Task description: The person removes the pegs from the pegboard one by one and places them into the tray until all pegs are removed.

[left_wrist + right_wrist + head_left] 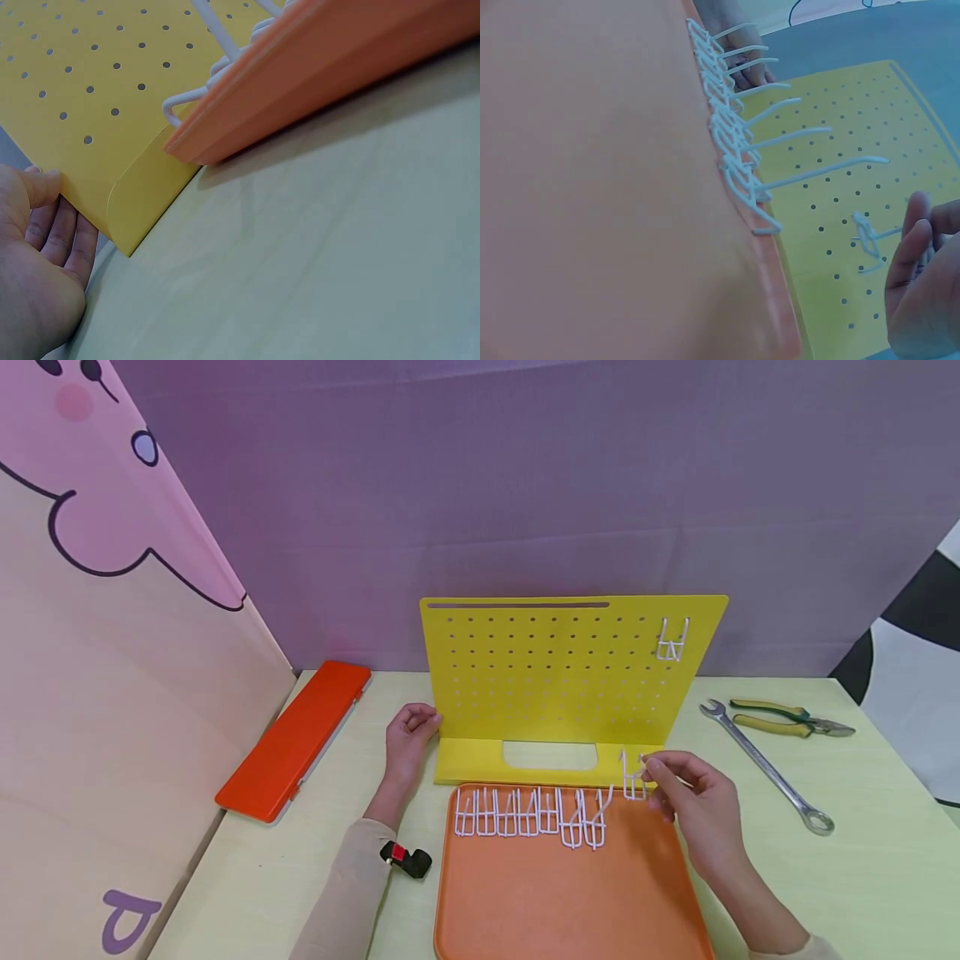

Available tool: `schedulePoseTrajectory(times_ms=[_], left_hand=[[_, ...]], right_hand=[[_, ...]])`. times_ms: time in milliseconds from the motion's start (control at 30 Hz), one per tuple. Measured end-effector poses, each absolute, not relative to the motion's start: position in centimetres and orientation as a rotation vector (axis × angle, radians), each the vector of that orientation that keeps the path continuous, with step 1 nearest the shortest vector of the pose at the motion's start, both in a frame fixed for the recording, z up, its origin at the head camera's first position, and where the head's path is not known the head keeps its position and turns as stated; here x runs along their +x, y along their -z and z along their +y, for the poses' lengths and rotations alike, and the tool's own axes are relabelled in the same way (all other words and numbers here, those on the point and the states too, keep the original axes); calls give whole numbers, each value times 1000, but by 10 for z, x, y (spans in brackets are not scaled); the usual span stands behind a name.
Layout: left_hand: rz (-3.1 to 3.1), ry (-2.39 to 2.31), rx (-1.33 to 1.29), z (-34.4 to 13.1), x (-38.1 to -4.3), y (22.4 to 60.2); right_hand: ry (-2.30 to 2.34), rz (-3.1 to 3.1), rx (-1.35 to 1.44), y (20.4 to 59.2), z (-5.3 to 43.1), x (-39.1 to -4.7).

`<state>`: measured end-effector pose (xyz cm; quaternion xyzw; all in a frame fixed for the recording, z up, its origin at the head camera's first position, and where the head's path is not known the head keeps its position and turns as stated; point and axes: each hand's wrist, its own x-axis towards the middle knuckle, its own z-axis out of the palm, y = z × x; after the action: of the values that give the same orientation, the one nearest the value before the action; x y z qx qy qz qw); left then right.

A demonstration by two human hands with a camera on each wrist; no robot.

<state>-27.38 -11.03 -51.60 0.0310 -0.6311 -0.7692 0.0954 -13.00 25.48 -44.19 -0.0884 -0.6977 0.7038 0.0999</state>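
A yellow pegboard (540, 693) stands upright behind an orange tray (555, 893). At its lower left edge my left hand (408, 743) pinches the board, the thumb (43, 186) at the front and the other fingers partly behind. Between thumb and fingertips, my right hand (697, 802) holds a white wire hook (634, 787) above the tray's back right corner, in front of the board's base. Another white hook (672, 640) hangs at the board's upper right. Several more white hooks (528, 814) are lined up along the tray's back rim.
To the right lie a combination wrench (765, 768) and pliers (795, 718) with yellow-green handles. A flat red case (296, 739) rests on the table at the left, beside the pale wall panel (112, 693). A purple cloth (525, 485) hangs behind the board.
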Motion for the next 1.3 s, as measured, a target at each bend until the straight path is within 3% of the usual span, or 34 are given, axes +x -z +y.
schedulePoseTrajectory(times_ms=[400, 1300], left_hand=[[-1858, 2283, 73, -110, -274, 515], [-1847, 2280, 64, -110, -275, 517]], right_hand=[[-1981, -2456, -299, 449, 257, -126], [-2028, -2616, -221, 466, 260, -125]])
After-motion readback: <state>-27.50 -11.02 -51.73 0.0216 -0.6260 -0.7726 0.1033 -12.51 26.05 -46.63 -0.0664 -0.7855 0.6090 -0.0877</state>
